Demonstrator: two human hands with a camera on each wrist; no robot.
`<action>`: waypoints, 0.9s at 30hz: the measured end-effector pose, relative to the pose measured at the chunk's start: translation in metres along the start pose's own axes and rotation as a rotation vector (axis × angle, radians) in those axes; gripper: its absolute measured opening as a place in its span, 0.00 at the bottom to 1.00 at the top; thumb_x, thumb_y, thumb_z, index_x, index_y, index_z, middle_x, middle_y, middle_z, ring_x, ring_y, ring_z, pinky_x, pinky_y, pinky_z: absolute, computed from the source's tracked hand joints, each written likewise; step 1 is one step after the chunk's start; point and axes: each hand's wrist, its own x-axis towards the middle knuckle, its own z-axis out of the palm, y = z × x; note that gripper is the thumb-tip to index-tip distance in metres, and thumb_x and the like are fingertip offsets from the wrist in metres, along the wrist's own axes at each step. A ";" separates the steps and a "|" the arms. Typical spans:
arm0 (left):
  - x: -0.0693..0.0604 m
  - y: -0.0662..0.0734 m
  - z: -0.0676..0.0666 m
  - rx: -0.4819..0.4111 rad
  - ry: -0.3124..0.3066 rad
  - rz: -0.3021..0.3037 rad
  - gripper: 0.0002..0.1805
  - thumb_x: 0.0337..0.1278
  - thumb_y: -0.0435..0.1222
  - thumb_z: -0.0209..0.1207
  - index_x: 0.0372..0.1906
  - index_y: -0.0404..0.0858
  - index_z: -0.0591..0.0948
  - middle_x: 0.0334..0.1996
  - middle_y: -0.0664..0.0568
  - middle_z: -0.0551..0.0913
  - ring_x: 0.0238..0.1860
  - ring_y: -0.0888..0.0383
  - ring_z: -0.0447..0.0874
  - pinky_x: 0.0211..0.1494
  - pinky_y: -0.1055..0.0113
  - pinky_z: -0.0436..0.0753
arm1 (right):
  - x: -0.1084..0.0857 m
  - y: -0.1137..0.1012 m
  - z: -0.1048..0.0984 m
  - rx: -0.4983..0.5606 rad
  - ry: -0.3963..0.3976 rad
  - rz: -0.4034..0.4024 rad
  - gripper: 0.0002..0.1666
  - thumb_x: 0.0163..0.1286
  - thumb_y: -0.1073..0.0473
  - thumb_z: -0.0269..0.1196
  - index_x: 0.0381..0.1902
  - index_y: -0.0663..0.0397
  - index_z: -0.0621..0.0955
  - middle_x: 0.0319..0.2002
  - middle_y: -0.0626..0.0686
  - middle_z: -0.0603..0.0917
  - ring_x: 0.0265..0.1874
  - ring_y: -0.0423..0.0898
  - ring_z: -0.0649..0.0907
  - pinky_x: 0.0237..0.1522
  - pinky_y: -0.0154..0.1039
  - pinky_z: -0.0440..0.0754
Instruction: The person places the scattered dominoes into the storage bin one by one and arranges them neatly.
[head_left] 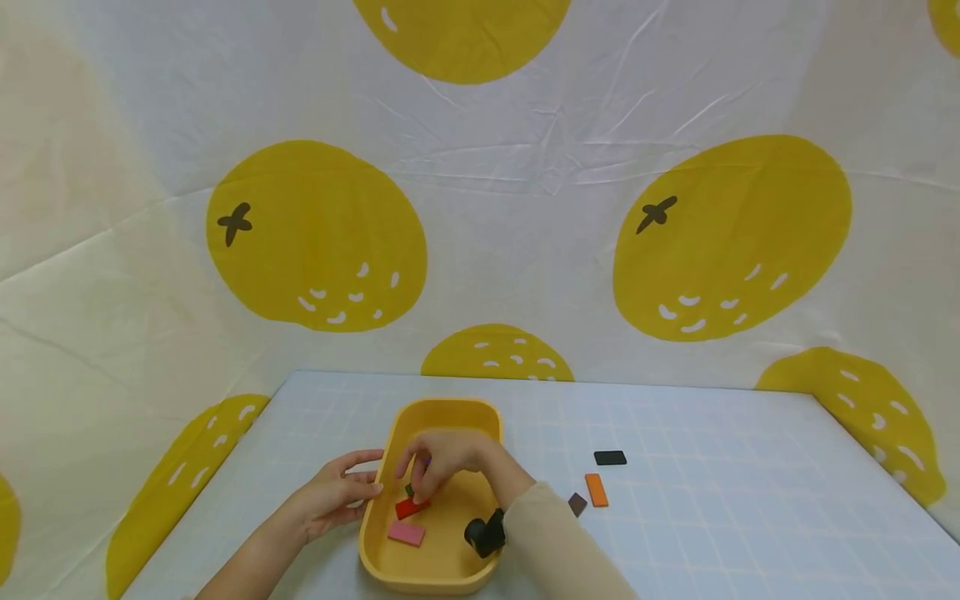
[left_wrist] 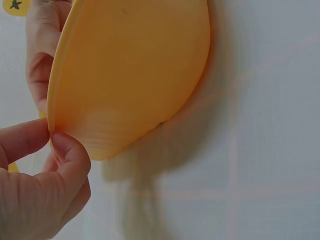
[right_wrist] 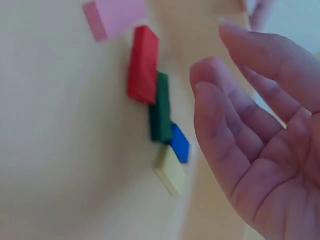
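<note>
A yellow plastic tub (head_left: 444, 410) stands on the table, and my left hand (head_left: 339, 493) pinches its left rim between thumb and fingers. Inside the tub is my right hand (head_left: 447, 460), its fingers loosely bent with nothing between them in the right wrist view. Beside that hand, a row of small rectangular blocks lies on the tub floor: a red block (right_wrist: 143, 65), a green block (right_wrist: 161, 107), a blue block (right_wrist: 180, 144) and a cream block (right_wrist: 170, 171). A pink block (head_left: 406, 533) lies nearer the tub's front. The right hand partly hides the row in the head view.
Right of the tub, a black block (head_left: 610, 457), an orange block (head_left: 596, 490) and a dark brown block (head_left: 577, 504) lie on the pale checked tablecloth (head_left: 720, 500). A black camera (head_left: 486, 533) sits on the right wrist. A fruit-print sheet (head_left: 525, 250) hangs behind the table.
</note>
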 end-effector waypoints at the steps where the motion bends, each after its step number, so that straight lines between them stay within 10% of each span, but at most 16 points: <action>1: 0.000 0.000 0.000 0.005 0.005 -0.003 0.36 0.56 0.25 0.58 0.67 0.28 0.54 0.46 0.44 0.76 0.40 0.56 0.77 0.42 0.65 0.79 | -0.003 -0.001 -0.003 0.016 0.013 -0.002 0.20 0.52 0.75 0.65 0.45 0.68 0.78 0.26 0.52 0.81 0.24 0.41 0.79 0.31 0.33 0.80; 13: 0.005 0.000 0.005 0.020 0.141 -0.056 0.34 0.53 0.23 0.59 0.66 0.31 0.60 0.48 0.39 0.76 0.39 0.53 0.78 0.42 0.61 0.81 | -0.053 0.005 -0.052 0.002 0.222 -0.041 0.18 0.55 0.69 0.66 0.45 0.58 0.79 0.30 0.54 0.81 0.25 0.45 0.78 0.31 0.37 0.79; 27: 0.005 0.002 0.006 0.019 0.130 -0.056 0.35 0.53 0.24 0.59 0.66 0.30 0.59 0.46 0.40 0.77 0.38 0.53 0.78 0.42 0.60 0.81 | -0.141 0.050 -0.093 0.019 0.348 0.010 0.20 0.57 0.68 0.63 0.49 0.60 0.77 0.34 0.56 0.79 0.32 0.51 0.80 0.36 0.42 0.80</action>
